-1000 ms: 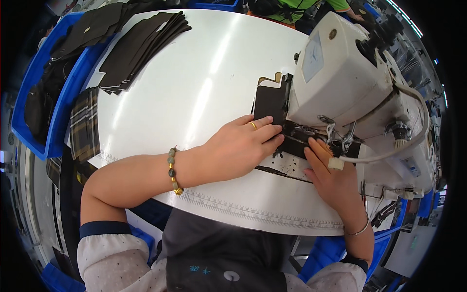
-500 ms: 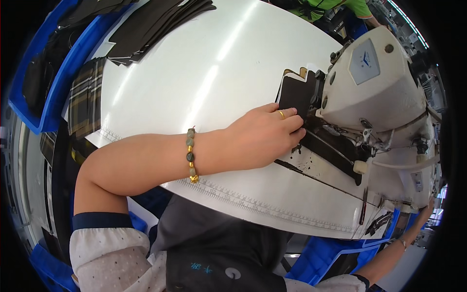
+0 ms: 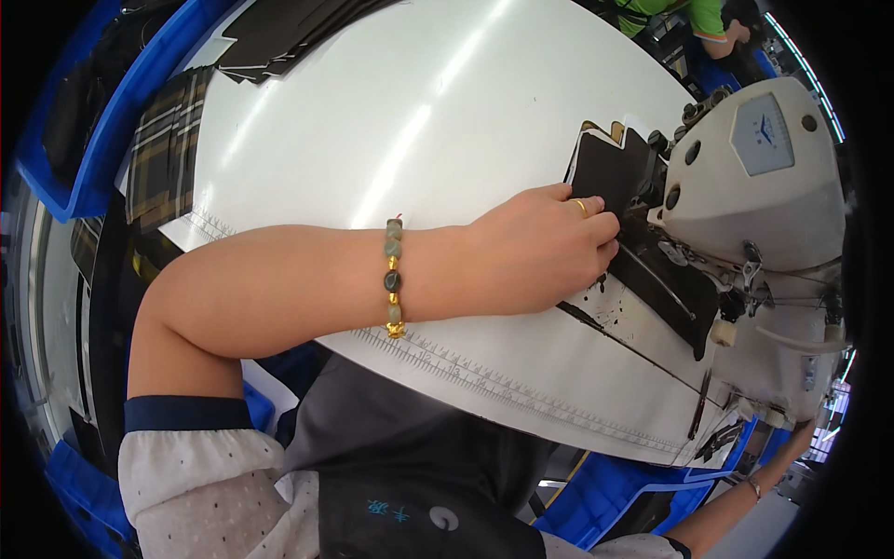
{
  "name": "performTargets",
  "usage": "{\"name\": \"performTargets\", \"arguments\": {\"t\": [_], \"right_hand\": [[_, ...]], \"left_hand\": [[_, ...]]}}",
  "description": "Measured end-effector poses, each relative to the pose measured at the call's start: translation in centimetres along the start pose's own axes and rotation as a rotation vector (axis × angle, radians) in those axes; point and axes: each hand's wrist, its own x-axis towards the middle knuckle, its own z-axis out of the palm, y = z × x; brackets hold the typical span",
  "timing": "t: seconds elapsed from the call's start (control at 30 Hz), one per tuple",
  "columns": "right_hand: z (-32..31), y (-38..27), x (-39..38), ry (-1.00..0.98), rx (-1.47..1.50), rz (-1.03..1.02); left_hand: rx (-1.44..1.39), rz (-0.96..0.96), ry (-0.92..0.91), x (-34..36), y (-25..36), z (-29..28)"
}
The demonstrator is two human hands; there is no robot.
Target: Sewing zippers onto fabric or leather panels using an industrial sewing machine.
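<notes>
My left hand (image 3: 551, 247) lies on a dark brown fabric piece (image 3: 610, 170) at the sewing machine (image 3: 778, 177). Its bent fingers press on the near part of the piece, close to the presser area; the fingertips are partly hidden. A paler layer and tan tabs show along the far edge of the piece. Beyond the machine's right end reaches my right forearm (image 3: 722, 508), and the machine body covers most of my right hand (image 3: 806, 430), so its fingers do not show.
A stack of dark fabric pieces (image 3: 289, 33) and plaid cloth (image 3: 169, 140) lie at the left of the white table (image 3: 466, 130). Blue bins (image 3: 110, 112) flank it. A ruler strip (image 3: 447, 368) follows the near edge. A person in green (image 3: 705, 19) is across the table.
The whole view has shifted, so the machine and my left hand appear farther right. My left hand still rests on the dark fabric piece, and my right arm still reaches behind the machine.
</notes>
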Motion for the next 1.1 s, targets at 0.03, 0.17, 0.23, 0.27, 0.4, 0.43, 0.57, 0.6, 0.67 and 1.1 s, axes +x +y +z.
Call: {"name": "performTargets", "arguments": {"t": [0.03,0.17,0.23,0.27,0.4,0.43,0.57,0.6,0.67,1.1], "right_hand": [[0.2,-0.1,0.1,0.004,0.009,0.009],[0.1,-0.2,-0.5,0.024,0.048,0.043],[0.2,-0.6,-0.4,0.042,0.066,0.063],[0.4,-0.5,-0.6,0.043,0.097,0.052],[1.4,-0.5,-1.8,0.077,0.115,0.057],[1.4,-0.4,-2.1,0.039,0.116,0.018],[3.7,-1.4,-5.9,0.079,0.101,-0.025],[3.6,-1.0,-5.6,0.079,0.1,-0.026],[3.3,-0.8,-5.6,-0.002,0.176,-0.03],[5.5,-2.8,-8.5,0.05,0.137,-0.046]], "left_hand": [[-0.004,-0.01,0.001,0.1,-0.1,0.3],[0.018,0.027,0.059,0.3,-0.2,0.7],[0.021,0.029,0.05,0.2,-0.2,0.7],[0.035,0.034,0.079,0.1,-0.3,0.8],[0.032,0.031,0.074,0.1,-0.3,0.6],[0.03,0.028,0.077,0.1,-0.3,0.5],[0.03,0.029,0.063,0.2,-0.1,0.5],[0.035,0.029,0.066,0.2,-0.1,0.5],[0.036,0.026,0.059,0.2,-0.2,0.3],[0.027,0.008,0.057,0.4,-0.1,0.2]]}}
